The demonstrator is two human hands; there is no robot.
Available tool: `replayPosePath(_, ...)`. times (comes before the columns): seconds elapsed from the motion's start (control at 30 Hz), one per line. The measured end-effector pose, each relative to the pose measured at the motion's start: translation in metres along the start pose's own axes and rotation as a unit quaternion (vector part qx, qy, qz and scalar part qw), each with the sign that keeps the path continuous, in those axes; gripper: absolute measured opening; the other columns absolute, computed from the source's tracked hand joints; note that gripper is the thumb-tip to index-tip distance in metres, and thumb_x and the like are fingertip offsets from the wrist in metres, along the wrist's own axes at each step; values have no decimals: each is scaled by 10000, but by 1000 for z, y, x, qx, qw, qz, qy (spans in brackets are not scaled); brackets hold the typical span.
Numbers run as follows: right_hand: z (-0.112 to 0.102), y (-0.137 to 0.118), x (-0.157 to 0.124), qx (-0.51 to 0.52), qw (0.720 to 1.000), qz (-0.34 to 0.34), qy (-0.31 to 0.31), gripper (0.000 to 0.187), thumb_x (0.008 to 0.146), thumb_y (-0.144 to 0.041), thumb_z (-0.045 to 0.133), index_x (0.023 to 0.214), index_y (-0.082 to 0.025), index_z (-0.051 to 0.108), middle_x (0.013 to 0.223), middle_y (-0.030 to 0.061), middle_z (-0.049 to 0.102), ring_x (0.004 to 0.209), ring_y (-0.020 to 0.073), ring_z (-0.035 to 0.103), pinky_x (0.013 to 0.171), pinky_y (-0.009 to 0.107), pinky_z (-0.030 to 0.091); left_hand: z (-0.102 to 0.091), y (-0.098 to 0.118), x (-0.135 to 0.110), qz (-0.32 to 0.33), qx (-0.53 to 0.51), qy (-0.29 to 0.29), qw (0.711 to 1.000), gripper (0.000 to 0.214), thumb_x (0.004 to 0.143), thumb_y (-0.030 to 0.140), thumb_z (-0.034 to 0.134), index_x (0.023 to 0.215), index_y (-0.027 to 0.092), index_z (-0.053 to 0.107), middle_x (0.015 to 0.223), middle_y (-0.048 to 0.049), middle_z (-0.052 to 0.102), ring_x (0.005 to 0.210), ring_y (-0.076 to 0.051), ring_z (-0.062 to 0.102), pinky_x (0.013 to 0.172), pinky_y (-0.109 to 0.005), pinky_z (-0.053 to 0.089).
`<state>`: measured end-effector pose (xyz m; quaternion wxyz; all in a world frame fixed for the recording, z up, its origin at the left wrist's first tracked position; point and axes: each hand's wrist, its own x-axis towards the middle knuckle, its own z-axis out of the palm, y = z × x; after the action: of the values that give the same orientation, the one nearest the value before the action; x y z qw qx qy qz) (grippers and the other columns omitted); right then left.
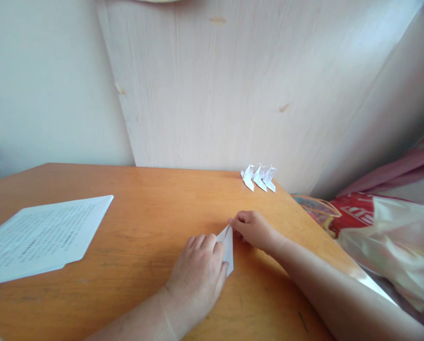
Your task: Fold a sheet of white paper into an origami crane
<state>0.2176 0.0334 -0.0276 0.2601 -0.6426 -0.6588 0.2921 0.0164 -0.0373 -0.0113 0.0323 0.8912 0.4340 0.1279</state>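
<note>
Honestly, the folded paper (228, 248) can be expected to be light, crisp and easily creased, so it's best gripped gently along the folds. It's held between both hands at the table (155, 213): tip pinched by the right hand (251, 230), thumb and fingertips together, side clamped by the left hand's (199, 267) curled, bunched fingers

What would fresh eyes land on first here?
Likely the folded white paper at the table's near middle, with the left hand over it and the right hand at its top tip. Next, three folded paper figures lined up at the far right corner. Then printed sheets on the left.
</note>
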Motion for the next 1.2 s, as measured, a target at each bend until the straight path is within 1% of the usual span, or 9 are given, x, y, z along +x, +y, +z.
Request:
replayPosePath(0.13, -1, 3, 3, -95, 995, -32, 26, 317, 898, -373, 557, 638, -191, 554, 608, 2, 591, 572, 124, 498, 519, 249, 299, -1, 0, 0, 11, 8, -5, 1000, 125, 939, 270, 532, 1012, 203, 609, 1017, -82, 604, 931, -264, 544, 841, -452, 439)
replayPosePath(0.3, -3, -3, 1, -141, 989, -23, 30, 225, 880, -352, 584, 733, -188, 629, 728, 31, 667, 679, 151, 560, 600, 255, 335, -3, -1, 0, 42, 21, -14, 999, 189, 956, 230, 486, 1089, 218, 620, 1069, -88, 630, 965, -275, 549, 855, -462, 424)
replayPosePath(0.47, -5, -3, 1, -149, 988, -18, 31, 204, 869, -363, 607, 775, -186, 643, 762, 41, 683, 702, 159, 568, 610, 256, 336, -3, -2, 1, 60, 26, -22, 998, 276, 933, 194, 507, 1178, 238, 625, 1102, -87, 666, 1002, -290, 555, 863, -467, 397)
replayPosePath(0.63, -8, 2, 7, -140, 989, -29, 37, 248, 900, -326, 547, 704, -180, 589, 725, 36, 659, 672, 148, 543, 586, 255, 321, -4, -1, 0, 62, 30, -21, 997, 269, 939, 204, 500, 1170, 239, 634, 1082, -79, 681, 965, -289, 555, 845, -471, 383)
replayPosePath(0.77, -7, 1, 4, -141, 989, -28, 44, 295, 925, -372, 522, 701, -187, 571, 717, 36, 654, 645, 145, 530, 569, 260, 304, -4, -1, 1, 61, 30, -14, 998, 249, 938, 214, 507, 1142, 239, 646, 1074, -81, 684, 949, -287, 551, 839, -471, 370)
replayPosePath(0.87, -5, -4, -1, -162, 985, -21, 48, 331, 916, -467, 551, 726, -198, 591, 715, 36, 659, 639, 152, 530, 566, 268, 292, -4, -1, 1, 62, 33, -11, 997, 238, 960, 236, 479, 1124, 234, 651, 1070, -88, 685, 940, -286, 547, 833, -473, 360)
replayPosePath(0.97, -5, -8, -4, -181, 983, -7, 32, 355, 871, -542, 606, 754, -208, 618, 710, 37, 668, 618, 157, 532, 554, 275, 280, -5, -1, 1, 66, 42, -10, 997, 242, 965, 247, 474, 1136, 239, 644, 1095, -83, 682, 935, -288, 542, 820, -471, 352)
replayPosePath(1.07, -5, -8, -3, -185, 983, -2, 14, 329, 839, -528, 652, 754, -210, 634, 725, 40, 683, 622, 162, 545, 555, 277, 282, -5, 0, 0, 69, 51, -5, 996, 253, 972, 246, 465, 1158, 245, 636, 1104, -79, 683, 934, -287, 541, 816, -470, 343)
replayPosePath(1.2, -5, -5, 0, -174, 985, 4, 13, 286, 838, -482, 657, 757, -208, 649, 734, 38, 685, 625, 160, 550, 554, 275, 284, -6, 2, -2, 73, 45, 4, 996, 278, 1011, 295, 412, 1171, 247, 634, 1082, -75, 685, 949, -284, 542, 840, -480, 338)
